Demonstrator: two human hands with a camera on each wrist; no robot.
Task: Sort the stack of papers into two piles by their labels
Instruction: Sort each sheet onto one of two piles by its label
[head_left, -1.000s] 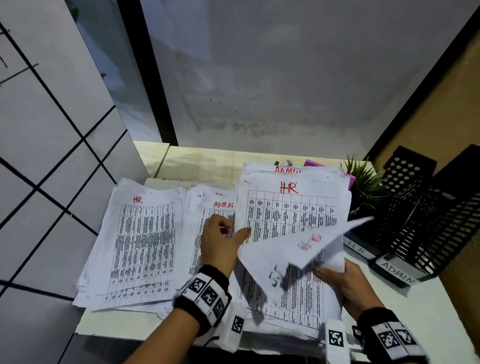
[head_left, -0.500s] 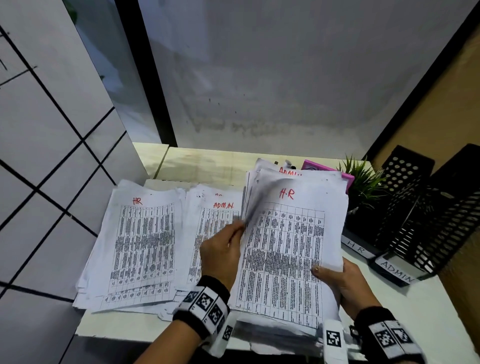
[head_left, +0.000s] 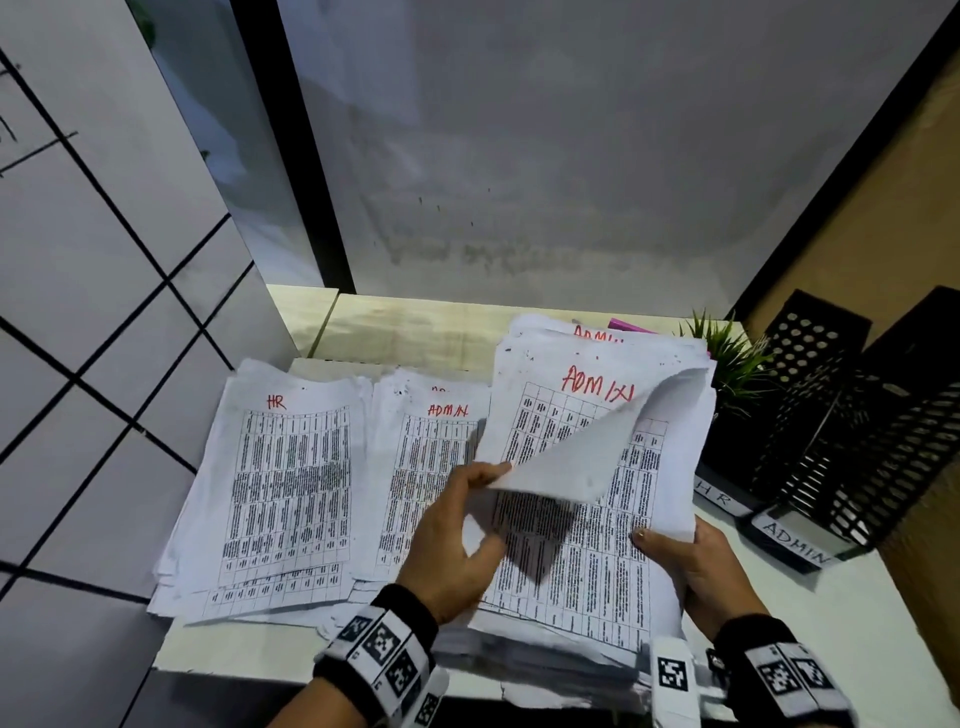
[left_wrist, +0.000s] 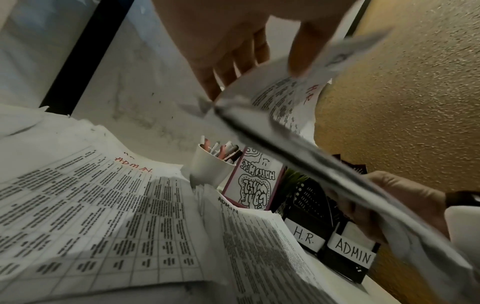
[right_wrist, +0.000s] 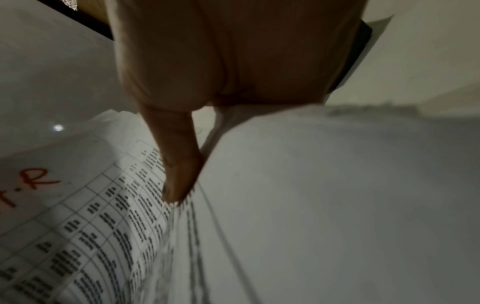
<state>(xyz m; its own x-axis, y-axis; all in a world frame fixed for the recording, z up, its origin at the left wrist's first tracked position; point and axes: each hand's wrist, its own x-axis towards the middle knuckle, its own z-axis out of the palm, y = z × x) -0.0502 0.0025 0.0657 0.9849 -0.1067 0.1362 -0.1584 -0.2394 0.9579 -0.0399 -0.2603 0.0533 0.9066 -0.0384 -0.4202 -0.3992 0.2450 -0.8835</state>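
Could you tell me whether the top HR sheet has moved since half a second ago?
Yes. The left hand has peeled the HR sheet back towards the person, uncovering an ADMIN sheet on the unsorted stack.

Left hand (left_wrist: 233, 41) pinching a curled sheet marked H.R (left_wrist: 291, 102) above a pile headed ADMIN (left_wrist: 91, 195), with a white cup of pens (left_wrist: 210, 166), a doodled card (left_wrist: 255, 185) and two black racks labelled H.R. (left_wrist: 305, 236) and ADMIN (left_wrist: 353, 255) behind
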